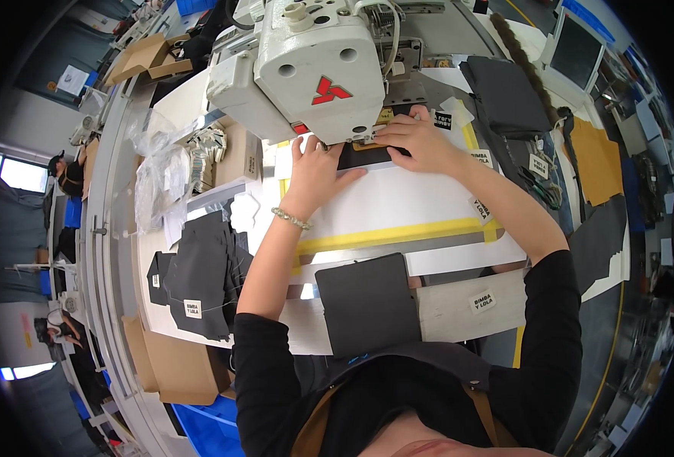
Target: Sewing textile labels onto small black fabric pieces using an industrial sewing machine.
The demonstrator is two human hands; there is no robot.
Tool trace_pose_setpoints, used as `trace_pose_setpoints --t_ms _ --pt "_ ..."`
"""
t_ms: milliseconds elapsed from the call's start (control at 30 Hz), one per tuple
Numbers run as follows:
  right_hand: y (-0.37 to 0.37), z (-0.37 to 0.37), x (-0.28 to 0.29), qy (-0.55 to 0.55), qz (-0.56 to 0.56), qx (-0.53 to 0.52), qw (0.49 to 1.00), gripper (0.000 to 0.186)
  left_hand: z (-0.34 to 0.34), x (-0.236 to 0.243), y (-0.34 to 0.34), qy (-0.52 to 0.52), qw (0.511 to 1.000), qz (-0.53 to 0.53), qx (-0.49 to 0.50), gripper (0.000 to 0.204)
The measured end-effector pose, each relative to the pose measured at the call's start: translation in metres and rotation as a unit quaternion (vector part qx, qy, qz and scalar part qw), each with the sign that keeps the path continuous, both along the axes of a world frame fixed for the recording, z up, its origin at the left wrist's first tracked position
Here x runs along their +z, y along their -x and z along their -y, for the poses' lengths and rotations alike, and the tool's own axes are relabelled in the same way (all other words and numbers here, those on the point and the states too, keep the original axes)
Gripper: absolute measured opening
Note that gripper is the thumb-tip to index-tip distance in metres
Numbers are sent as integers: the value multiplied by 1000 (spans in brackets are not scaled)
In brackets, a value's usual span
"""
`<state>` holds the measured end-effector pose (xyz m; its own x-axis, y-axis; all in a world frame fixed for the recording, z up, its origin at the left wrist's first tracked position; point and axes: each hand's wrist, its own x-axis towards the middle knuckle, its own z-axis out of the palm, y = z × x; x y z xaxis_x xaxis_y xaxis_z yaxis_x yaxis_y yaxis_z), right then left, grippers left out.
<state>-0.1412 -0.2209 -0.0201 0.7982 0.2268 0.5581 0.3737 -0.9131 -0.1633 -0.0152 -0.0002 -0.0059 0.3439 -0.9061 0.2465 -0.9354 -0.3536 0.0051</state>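
Observation:
Under the head of a white industrial sewing machine (314, 72), a dark fabric piece (354, 158) lies at the far edge of a white sheet (382, 199) bordered with yellow tape (390, 231). My left hand (315, 174) rests at the fabric's left end, fingers spread and thumb stretched right. On the other side, my right hand (420, 142) lies over the fabric's right end, its fingers reaching toward a brown clamp plate (367, 145) and its thumb apart. The machine head hides some fingertips and the needle area.
Nearest me lies a dark grey fabric panel (367, 305). Dark cut pieces (203, 266) are heaped on the left, below a cardboard box of small labels (238, 152) and clear plastic (158, 179). Folded black fabric (506, 95) and scissors (542, 186) lie right.

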Motion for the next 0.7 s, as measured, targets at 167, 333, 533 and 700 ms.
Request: trace_pose_setpoints --t_ms 167,333,533,700 --pt "12 -7 2 39 -20 -32 999 24 -2 -6 -2 14 1000 3 -6 75" --pt "26 1 9 84 -90 -13 992 34 -2 -3 -1 -1 1000 9 -15 76" --pt "21 11 5 72 -46 48 995 22 -1 -1 0 14 1000 17 -13 75" --pt "19 1 0 60 -29 57 996 20 -9 3 0 13 1000 1 1 72"
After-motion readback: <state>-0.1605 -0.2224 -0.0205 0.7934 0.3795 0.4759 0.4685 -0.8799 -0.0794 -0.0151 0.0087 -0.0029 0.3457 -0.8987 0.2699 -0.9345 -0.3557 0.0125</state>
